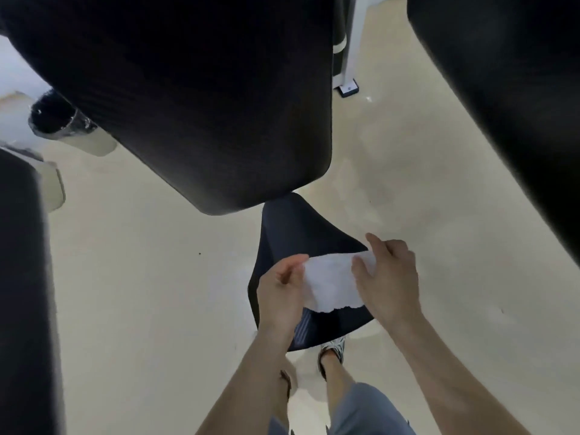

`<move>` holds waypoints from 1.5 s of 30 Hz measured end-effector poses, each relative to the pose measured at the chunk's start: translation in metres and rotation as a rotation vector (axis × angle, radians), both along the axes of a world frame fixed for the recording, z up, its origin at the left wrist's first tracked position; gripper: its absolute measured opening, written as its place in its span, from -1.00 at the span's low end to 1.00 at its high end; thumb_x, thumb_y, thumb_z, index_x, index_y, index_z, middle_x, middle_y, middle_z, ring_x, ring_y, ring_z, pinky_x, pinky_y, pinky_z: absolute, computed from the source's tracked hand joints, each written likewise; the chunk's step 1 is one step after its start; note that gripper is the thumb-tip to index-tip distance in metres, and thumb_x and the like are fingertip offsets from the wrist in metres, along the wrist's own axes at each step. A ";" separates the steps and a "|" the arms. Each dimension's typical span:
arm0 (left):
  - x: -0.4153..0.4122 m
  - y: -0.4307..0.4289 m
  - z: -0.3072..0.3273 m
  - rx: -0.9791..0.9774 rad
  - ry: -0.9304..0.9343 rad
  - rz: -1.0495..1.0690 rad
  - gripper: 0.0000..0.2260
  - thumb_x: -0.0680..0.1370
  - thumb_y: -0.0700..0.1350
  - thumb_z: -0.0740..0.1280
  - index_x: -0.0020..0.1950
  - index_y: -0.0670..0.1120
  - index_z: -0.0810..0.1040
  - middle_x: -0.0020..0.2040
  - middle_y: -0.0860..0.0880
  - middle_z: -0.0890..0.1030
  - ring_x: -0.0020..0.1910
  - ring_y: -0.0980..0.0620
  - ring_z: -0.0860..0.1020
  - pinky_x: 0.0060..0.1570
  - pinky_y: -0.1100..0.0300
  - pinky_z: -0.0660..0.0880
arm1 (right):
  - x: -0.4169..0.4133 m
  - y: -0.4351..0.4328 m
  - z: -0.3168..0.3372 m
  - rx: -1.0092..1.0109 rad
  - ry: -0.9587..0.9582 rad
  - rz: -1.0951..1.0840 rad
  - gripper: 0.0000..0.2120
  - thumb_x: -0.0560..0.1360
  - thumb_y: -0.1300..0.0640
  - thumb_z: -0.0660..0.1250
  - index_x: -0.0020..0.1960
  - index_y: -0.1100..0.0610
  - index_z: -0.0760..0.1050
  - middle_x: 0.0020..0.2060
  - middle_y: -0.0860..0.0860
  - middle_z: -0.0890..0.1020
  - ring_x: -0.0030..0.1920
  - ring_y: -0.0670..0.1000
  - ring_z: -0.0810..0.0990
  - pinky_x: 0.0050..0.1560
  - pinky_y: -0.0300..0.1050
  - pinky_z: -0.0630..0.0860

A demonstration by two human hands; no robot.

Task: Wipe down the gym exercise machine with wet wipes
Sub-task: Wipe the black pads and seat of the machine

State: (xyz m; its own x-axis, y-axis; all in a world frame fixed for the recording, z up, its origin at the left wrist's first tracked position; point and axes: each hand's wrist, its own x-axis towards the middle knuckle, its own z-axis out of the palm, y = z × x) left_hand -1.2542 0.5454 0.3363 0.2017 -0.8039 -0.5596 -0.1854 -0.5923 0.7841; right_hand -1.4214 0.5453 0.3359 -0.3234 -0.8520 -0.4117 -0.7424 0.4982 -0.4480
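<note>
Bare left hand [279,296] and right hand [389,287], lower centre, fingers pinching a white wet wipe [332,284] over a black padded seat [292,227].

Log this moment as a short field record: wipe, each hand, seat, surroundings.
wipe: white wet wipe, spread between both hands, lower edge ragged
left hand: pinches the wipe's left edge
right hand: grips the wipe's right edge
seat: black padded seat, directly behind the wipe in view; contact cannot be told
surroundings: large black back pad above the seat, cream floor
</note>
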 end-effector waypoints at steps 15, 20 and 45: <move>0.057 0.082 -0.103 -0.081 -0.663 -0.609 -0.50 0.58 -0.13 0.13 0.55 -0.06 0.27 0.55 0.00 0.24 0.53 0.02 0.21 0.46 0.06 0.28 | 0.122 0.045 -0.136 -0.102 0.216 0.711 -0.40 0.56 0.00 -0.10 0.58 0.13 0.08 0.57 0.09 0.16 0.57 0.09 0.09 0.53 0.18 0.00; 0.055 0.103 -0.110 -0.194 -0.807 -0.747 -0.44 0.46 -0.27 0.30 0.47 -0.11 0.38 0.48 -0.12 0.38 0.44 -0.15 0.38 0.30 -0.10 0.43 | 0.064 0.057 -0.147 -0.203 0.303 0.799 -0.39 0.61 -0.18 0.05 0.57 0.10 0.18 0.56 0.05 0.17 0.55 0.06 0.17 0.51 0.16 0.06; 0.025 0.007 -0.156 -0.092 -0.987 -0.598 -0.26 0.58 0.26 -0.10 0.58 -0.24 -0.01 0.59 -0.23 0.02 0.57 -0.17 0.02 0.52 -0.04 -0.06 | 0.039 0.051 -0.139 -0.205 0.178 0.503 -0.44 0.60 -0.08 -0.02 0.51 0.18 0.30 0.51 0.08 0.31 0.52 0.07 0.24 0.49 -0.01 0.10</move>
